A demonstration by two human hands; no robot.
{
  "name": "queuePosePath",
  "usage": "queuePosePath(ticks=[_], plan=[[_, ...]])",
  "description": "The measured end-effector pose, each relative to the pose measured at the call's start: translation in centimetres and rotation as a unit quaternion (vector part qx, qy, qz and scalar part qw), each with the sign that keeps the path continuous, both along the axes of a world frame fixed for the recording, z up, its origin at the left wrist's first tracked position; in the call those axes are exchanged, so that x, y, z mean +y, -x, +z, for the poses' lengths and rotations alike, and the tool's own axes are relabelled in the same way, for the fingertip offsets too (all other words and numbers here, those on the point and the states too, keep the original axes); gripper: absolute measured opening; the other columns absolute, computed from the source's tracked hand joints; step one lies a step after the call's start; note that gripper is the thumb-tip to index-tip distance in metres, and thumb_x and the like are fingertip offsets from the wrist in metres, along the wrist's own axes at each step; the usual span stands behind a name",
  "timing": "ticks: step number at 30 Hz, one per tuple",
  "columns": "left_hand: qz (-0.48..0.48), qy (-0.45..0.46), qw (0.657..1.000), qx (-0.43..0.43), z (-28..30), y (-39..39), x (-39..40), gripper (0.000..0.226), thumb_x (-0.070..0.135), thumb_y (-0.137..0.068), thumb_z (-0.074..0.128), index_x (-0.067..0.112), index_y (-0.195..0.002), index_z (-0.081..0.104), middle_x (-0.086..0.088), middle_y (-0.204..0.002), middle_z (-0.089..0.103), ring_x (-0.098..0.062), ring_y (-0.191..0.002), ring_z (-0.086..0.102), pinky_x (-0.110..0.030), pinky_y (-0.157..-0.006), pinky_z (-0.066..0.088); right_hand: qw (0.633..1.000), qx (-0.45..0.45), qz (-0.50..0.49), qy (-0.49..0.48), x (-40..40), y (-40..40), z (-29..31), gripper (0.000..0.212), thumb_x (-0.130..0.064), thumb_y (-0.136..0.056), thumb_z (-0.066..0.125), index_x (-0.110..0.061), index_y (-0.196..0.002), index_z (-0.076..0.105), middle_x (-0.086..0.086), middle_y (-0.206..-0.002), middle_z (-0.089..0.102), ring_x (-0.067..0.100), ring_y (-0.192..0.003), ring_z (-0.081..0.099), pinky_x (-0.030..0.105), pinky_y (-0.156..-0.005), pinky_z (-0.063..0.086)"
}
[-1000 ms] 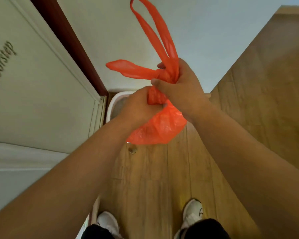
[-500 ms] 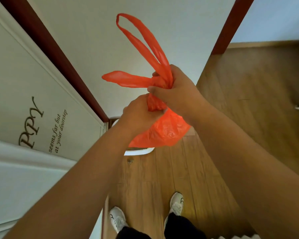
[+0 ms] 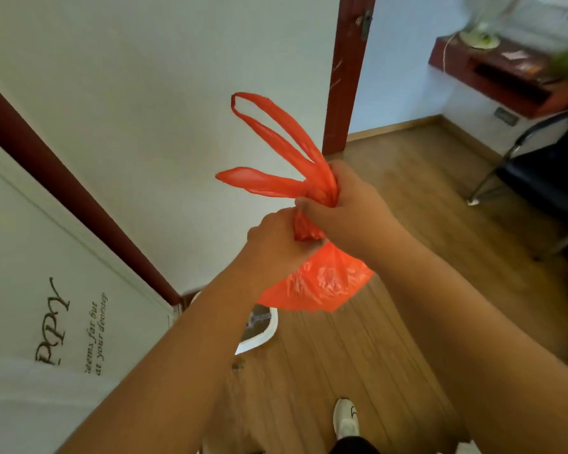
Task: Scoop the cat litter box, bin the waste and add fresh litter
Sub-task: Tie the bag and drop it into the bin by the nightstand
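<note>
The orange plastic bag hangs in mid-air at the centre of the view, above the wooden floor, its neck gathered and twisted. The right hand has its fingers curled tight round the top of the neck, where both handle loops sprout upward and to the left. The left hand grips the twisted neck just below, touching the right hand. The belly bulges beneath both fists — rounded and taut, so it seems to carry a modest load, probably the scooped waste.

By the look of it the film is thin, soft and slick: it will crumple, slide through loose fingers, and could tear under a sharp pull. The best hold is the bunched neck, where the layers are thick, or the loops once a knot is made; the belly should be left alone.

Below the bag, against the wall, a white litter box shows only its rim and one corner — the rest is hidden by the left forearm. A white shoe stands on the planks near the bottom edge. To the left runs a white door with lettering; a dark red door frame rises behind the bag, and beyond it a room holds a red shelf and a dark chair.
</note>
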State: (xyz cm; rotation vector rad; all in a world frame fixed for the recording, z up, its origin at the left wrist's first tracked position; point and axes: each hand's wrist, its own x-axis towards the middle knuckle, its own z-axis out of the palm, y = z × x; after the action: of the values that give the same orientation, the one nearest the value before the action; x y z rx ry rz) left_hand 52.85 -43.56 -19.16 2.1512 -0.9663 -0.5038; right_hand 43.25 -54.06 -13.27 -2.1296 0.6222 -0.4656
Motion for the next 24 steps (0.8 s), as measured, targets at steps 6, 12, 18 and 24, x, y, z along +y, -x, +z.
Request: queuePosePath(ticks=[6, 12, 18, 24], plan=[[-0.104, 0.056, 0.993, -0.016, 0.7, 2.8, -0.2, 0.025, 0.048, -0.085, 0.074, 0.035, -0.096, 0.056, 0.013, -0.078, 0.068, -0.008, -0.08, 0.068, -0.025, -0.073, 0.053, 0.992, -0.039, -0.11, -0.042, 1.2, 4.7, 0.2, 0.031, -0.033, -0.088, 0.076, -0.026, -0.113, 0.058, -0.009, -0.094, 0.066, 0.007, -0.084, 0.064, 0.03, -0.07, 0.053], [-0.223, 0.091, 0.97, 0.013, 1.3, 6.3, -2.8, 0.037, 0.05, -0.085, 0.076, 0.052, -0.11, 0.049, 0.022, -0.094, 0.071, 0.005, -0.085, 0.068, -0.023, -0.075, 0.059, 0.944, -0.146, -0.249, -0.162, -0.6, 10.0, -1.1, 0.048, -0.034, -0.071, 0.089, -0.032, -0.109, 0.06, -0.005, -0.098, 0.073, 0.016, -0.091, 0.073, 0.047, -0.082, 0.062], [-0.306, 0.108, 0.944, 0.054, 1.3, 10.0, -8.2, 0.046, 0.029, -0.094, 0.065, 0.049, -0.13, 0.043, 0.018, -0.112, 0.068, 0.001, -0.097, 0.068, -0.041, -0.088, 0.059, 0.897, -0.229, -0.32, -0.202, -4.6, 14.2, -1.9, 0.063, -0.029, -0.069, 0.092, -0.03, -0.115, 0.049, -0.004, -0.105, 0.067, 0.014, -0.094, 0.073, 0.036, -0.072, 0.059], [-0.333, 0.105, 0.934, 0.08, 1.2, 12.6, -15.4, 0.06, 0.03, -0.095, 0.061, 0.042, -0.149, 0.036, 0.016, -0.126, 0.068, -0.006, -0.112, 0.067, -0.048, -0.094, 0.057, 0.888, -0.285, -0.341, -0.118, -9.0, 17.3, -1.5, 0.064, -0.005, -0.084, 0.08, -0.019, -0.12, 0.029, -0.011, -0.109, 0.066, 0.028, -0.104, 0.072, 0.051, -0.083, 0.062]])
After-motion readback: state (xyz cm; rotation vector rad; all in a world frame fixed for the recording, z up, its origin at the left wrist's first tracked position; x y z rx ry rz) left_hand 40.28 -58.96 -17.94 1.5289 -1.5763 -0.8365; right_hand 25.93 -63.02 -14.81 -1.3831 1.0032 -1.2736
